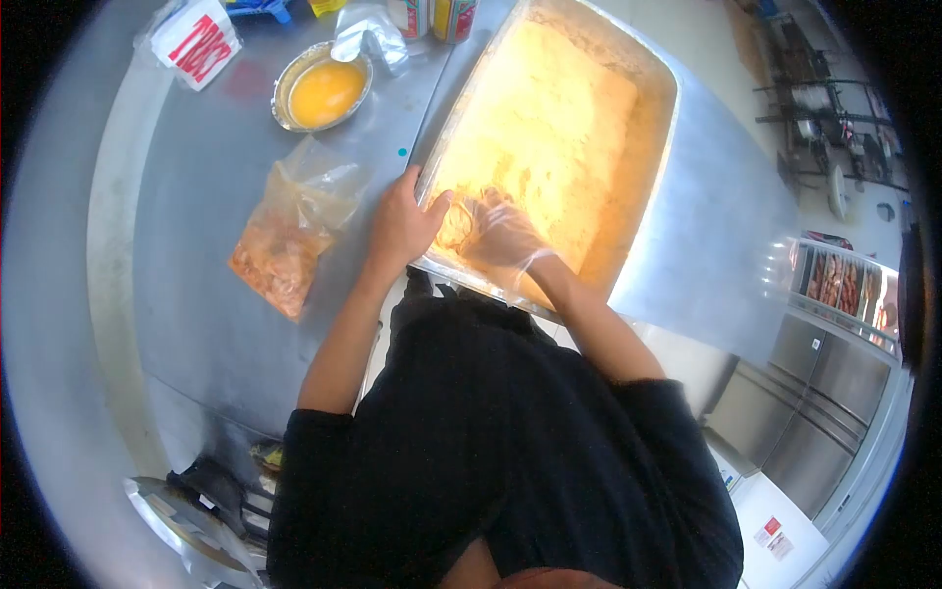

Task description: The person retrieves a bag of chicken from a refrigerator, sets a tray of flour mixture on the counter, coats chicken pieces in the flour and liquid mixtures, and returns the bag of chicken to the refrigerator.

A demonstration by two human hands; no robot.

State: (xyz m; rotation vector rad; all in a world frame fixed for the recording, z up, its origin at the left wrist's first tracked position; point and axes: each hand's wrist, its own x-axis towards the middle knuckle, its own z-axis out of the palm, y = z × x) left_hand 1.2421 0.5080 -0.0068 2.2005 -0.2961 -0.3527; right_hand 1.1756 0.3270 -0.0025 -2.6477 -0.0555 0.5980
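Big red letters are running across a white packet [201,44], well apart to the left of the large tray [659,118], but I'm not making out the word for sure. Near the tray's far left side, two cans [455,20] are showing print too small to read. Well off to the tray's right, a white cabinet [790,560] is bearing stickers [773,527] whose wording I'm failing to read.

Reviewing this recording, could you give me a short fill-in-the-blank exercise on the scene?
1. The right hand wears a clear plastic ____.
2. The bare hand on the rim of the tray is the person's ____ one.
3. The shirt is coloured ____.

Missing words: glove; left; black.
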